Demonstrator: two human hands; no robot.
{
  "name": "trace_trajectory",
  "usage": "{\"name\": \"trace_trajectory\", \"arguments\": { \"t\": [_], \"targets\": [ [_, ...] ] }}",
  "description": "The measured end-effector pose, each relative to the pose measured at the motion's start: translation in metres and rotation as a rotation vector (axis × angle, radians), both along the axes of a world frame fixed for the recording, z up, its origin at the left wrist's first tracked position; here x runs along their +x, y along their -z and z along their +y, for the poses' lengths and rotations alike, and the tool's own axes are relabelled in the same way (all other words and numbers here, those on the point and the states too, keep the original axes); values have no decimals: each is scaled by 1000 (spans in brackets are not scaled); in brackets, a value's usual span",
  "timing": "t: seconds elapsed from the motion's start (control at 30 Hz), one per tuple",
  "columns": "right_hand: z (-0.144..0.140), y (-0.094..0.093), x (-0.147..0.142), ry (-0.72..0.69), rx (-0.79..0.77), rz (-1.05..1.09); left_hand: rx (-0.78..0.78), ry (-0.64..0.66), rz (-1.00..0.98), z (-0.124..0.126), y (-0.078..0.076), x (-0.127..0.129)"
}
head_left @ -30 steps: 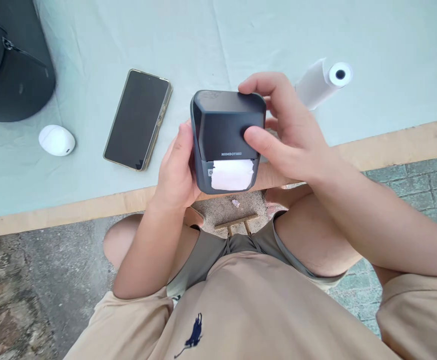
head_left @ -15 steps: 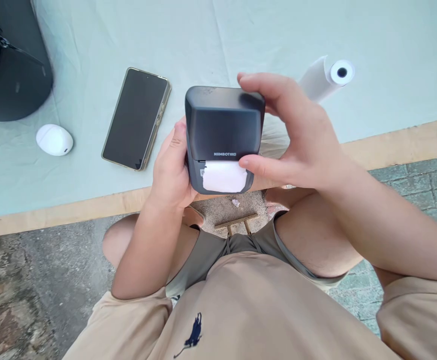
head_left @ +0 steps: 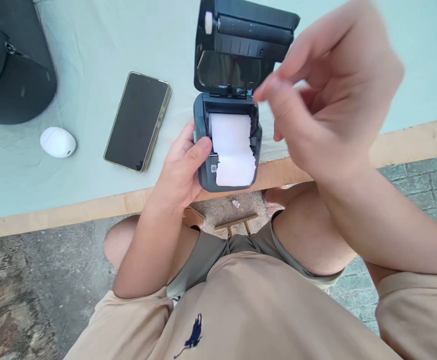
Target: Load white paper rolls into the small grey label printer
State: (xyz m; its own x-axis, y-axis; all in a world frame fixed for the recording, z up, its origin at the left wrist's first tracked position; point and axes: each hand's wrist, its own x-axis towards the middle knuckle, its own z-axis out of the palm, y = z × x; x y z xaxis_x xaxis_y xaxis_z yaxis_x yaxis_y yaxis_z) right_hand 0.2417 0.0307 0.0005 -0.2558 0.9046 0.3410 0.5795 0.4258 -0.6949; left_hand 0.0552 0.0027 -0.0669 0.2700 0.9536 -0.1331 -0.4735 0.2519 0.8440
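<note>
Head view, looking down at the lap and the table edge. The left hand (head_left: 182, 167) grips the small dark label printer (head_left: 203, 172) from its left side, thumb laid across the front corner and fingers wrapped behind, holding it just above the near edge of the table (head_left: 409, 140). The printer's lid (head_left: 241, 45) stands flipped up and away from the person, roller bar showing along its top. Inside the open bay sits the white paper roll (head_left: 230, 137), its loose end draped down over the front of the body. The right hand (head_left: 327, 95) hovers over the printer's right side, blurred, fingers loosely curled and spread, holding nothing; its fingertips are near the lid hinge, and I can't tell whether they touch it. On the pale green cloth, left of the printer, a phone (head_left: 137, 120) lies face up, screen dark. Further left rests a white oval case (head_left: 58, 142), and a black bag (head_left: 11, 60) fills the far-left corner.
</note>
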Motion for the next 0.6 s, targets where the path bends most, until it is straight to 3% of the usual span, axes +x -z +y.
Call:
{"name": "trace_trajectory", "arguments": {
  "t": [0.1,0.27,0.47,0.6],
  "targets": [
    [2,8,-1,-93,0,-223,-15,10,-7,-1,-1,0],
    [3,7,-9,-45,-141,-602,-1,39,-18,-1,1,-1],
    [5,0,-11,-73,-277,-676,-36,27,26,-2,1,-3],
    [2,-7,-5,-143,-270,-394,-52,-2,-12,-3,1,-3]
  ]
}}
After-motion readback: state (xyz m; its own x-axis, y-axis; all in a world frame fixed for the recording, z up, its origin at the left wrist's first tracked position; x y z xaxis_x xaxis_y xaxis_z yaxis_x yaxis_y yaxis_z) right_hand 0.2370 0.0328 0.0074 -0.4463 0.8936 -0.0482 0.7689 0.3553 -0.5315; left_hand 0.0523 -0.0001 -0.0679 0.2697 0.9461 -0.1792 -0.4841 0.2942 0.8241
